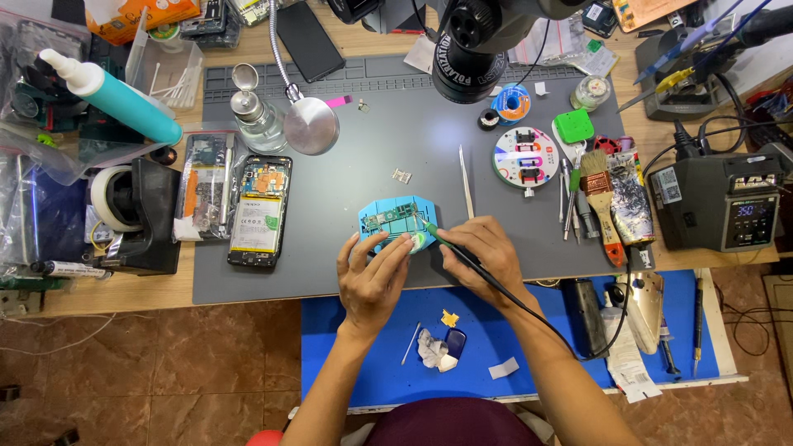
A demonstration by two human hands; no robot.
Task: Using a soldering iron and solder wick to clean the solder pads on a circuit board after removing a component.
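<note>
Both hands are down at the near edge of the grey mat, working on a small blue holder that carries a green circuit board. The right hand is closed in a pen grip around a black soldering iron, its green-collared tip touching the holder's near right corner, just ahead of the fingers. The iron's black cable runs back along the right forearm toward the person. The left hand sits just beside the right one, fingers half curled and pressed against the holder's near edge, steadying it; whether it pinches anything small I cannot tell.

Just beyond the right hand lies a pair of slim metal tweezers, flat on the mat and pointing away from it. Further out to the right of that hand: a round white disc with coloured pieces, a green square pad and a brush with a wooden handle. Well to the right stands the black soldering station (its display is lit).

To the left of the left hand, an opened phone lies back up with its battery showing, a second stripped phone body beside it. Behind the wrists, on the blue table surface, sit a crumpled white wipe and a small yellow scrap.
</note>
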